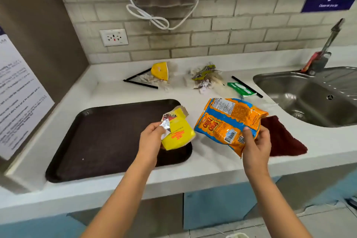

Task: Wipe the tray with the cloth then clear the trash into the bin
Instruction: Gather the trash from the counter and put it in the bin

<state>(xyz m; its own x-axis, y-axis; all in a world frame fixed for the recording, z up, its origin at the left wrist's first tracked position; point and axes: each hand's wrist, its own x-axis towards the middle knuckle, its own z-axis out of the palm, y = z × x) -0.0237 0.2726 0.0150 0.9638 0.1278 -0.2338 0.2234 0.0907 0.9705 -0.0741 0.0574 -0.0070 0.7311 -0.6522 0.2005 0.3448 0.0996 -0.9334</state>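
- Left hand (149, 139) pinching a yellow wrapper (176, 131) by its torn foil edge, lifted over the near right corner of the tray (108, 137).
- Right hand (256, 142) curled round an orange chip bag (230, 121), thumb on top, raised off the tabletop (212, 168); probably both gathered for one trip to the bin.
- Dark red cloth (281, 137) flat beside the sink (309, 94), set aside, suggesting wiping is done.
- More scraps (204, 78) waiting near the wall; bin not clearly in view.
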